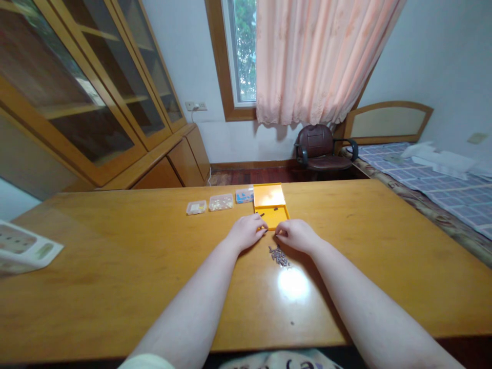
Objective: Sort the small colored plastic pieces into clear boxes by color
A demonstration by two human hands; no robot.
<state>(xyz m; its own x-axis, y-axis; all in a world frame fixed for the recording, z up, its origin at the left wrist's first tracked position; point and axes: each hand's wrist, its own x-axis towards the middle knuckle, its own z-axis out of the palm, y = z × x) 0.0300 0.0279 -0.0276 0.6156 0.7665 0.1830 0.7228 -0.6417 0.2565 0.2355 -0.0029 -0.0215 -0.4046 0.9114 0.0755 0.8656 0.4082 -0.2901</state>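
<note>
An open yellow box lies on the wooden table, its lid laid back on the far side. Small dark pieces rest inside it. My left hand is at the near left corner of the box, fingers curled together, with a tiny dark piece at the fingertips. Beside the near right corner, my right hand is closed in a pinch; whatever its fingertips hold is too small to make out. Just below both hands lies a loose pile of small grey-brown pieces.
Left of the box stand clear plastic containers, one with blue pieces, one with pale pieces and a smaller one. A single dark bit lies near the front edge. A white object sits at the far left.
</note>
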